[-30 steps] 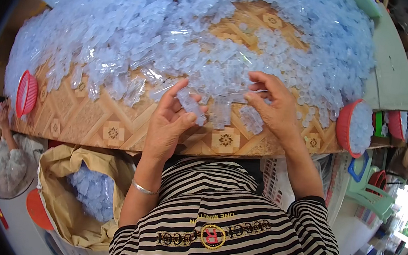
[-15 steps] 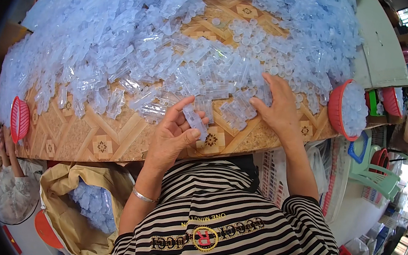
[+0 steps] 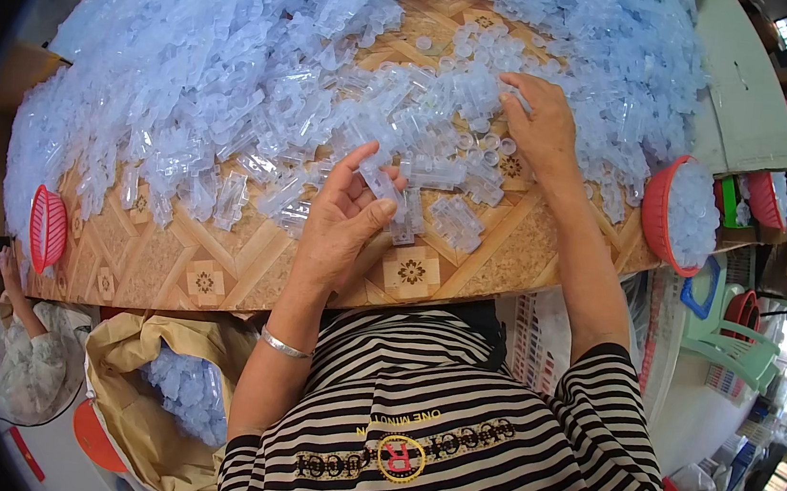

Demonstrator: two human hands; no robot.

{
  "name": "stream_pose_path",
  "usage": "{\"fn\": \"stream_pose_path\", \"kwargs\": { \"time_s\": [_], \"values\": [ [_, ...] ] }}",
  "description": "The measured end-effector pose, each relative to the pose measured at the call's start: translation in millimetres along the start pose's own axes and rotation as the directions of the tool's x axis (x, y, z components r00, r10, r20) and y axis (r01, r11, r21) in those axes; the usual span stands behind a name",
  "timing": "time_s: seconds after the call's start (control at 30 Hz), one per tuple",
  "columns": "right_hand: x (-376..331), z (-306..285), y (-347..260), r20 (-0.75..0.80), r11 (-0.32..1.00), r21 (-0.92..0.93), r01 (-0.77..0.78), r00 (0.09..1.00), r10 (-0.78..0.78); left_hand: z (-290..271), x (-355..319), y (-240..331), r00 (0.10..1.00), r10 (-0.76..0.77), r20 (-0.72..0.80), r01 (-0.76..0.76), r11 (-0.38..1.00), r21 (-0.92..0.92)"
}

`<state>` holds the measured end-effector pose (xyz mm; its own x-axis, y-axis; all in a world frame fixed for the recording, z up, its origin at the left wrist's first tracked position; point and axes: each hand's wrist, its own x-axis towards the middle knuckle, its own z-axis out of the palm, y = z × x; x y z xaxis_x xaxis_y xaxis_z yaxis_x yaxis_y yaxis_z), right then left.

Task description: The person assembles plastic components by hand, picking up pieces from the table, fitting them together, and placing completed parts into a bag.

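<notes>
Two hands work at the desk (image 3: 218, 270). One clear plastic tube (image 3: 383, 185) sits pinched in the left hand (image 3: 345, 231). The right hand (image 3: 542, 127) lies flat and open on a huge pile of clear tubes (image 3: 268, 69), too many to count. Two red baskets (image 3: 657, 216) sit at the edges. One brown sack (image 3: 124, 390) stands below.

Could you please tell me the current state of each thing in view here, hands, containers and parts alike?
Left hand: closed on a small clear plastic piece.
Right hand: flat, reaching into the heap of clear pale-blue plastic parts.
Heap: spread loose over the patterned wooden table.
Red plastic basket: on the table's right edge, filled with parts.
Brown paper sack: open, partly filled.
</notes>
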<state>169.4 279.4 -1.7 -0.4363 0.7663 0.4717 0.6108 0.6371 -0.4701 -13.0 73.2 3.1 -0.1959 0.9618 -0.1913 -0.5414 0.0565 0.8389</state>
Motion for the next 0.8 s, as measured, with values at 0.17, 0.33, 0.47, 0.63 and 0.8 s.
{"fn": "stream_pose_path", "kwargs": {
  "time_s": [0.17, 0.33, 0.47, 0.63, 0.8],
  "values": [
    [-22, -16, -12, 0.074, 0.983, 0.183, -0.027, 0.997, 0.014, -3, -2, 3, 0.999, 0.027, -0.026, -0.028, 1.0, -0.01],
    [-47, -20, -48, 0.246, 0.943, 0.333, 0.004, 0.965, -0.091, -5, -11, 7, 0.999, 0.043, -0.028, -0.045, 0.995, -0.092],
    [-50, -11, -50, 0.257, 0.95, 0.249, 0.186, 0.933, -0.251, -7, -18, 6, 0.998, 0.053, -0.035, -0.055, 0.996, -0.073],
    [-47, -18, -60, 0.387, 0.913, 0.396, -0.099, 0.92, -0.068, -11, -27, 9, 0.998, -0.012, -0.06, 0.002, 0.988, -0.152],
    [-41, -42, -47, 0.546, 0.66, 0.619, -0.426, 0.837, 0.028, -11, -25, 4, 0.999, -0.018, 0.036, 0.024, 0.983, -0.183]
  ]
}}
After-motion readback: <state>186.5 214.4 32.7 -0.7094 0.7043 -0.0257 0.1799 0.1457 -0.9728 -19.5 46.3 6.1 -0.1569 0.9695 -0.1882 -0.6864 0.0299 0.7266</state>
